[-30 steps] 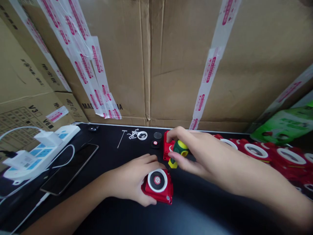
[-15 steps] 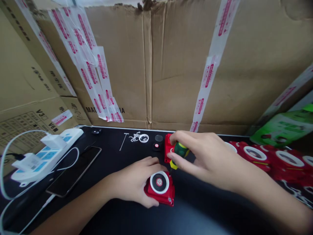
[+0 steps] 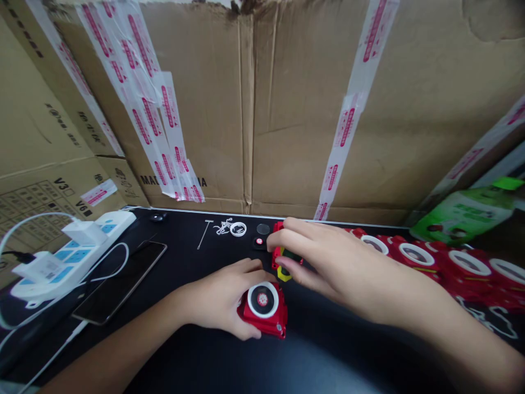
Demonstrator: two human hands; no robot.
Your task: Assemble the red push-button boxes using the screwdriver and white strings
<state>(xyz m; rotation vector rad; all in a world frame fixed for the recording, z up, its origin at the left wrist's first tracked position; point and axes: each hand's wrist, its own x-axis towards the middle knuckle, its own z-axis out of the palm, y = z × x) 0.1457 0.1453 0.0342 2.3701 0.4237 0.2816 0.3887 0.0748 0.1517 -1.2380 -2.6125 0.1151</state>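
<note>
My left hand (image 3: 227,298) grips a red plastic device (image 3: 273,324) by its left side, low over the black table. On the device's face is a white ring (image 3: 275,307) around a black disc with a red-and-white centre. My right hand (image 3: 324,257) is closed around a screwdriver (image 3: 284,273) with a green and yellow handle, mostly covered by the fingers. The screwdriver's yellow end points down by the device's upper right corner; its tip is hidden. Just behind the right fingers another red device (image 3: 278,226) shows in part.
Several red devices with white rings (image 3: 470,262) line the right, before a green bottle (image 3: 463,213). Behind stands a taped cardboard box (image 3: 205,109). At the back lie a T-shaped rod (image 3: 205,234), a white ring (image 3: 238,229) and a clear disc (image 3: 263,229). A phone (image 3: 123,279) and power strip (image 3: 68,262) occupy the left.
The view has shifted slightly. My right fingers have closed further over the screwdriver handle, so less of the green shows. My left hand keeps its hold on the red device.
</note>
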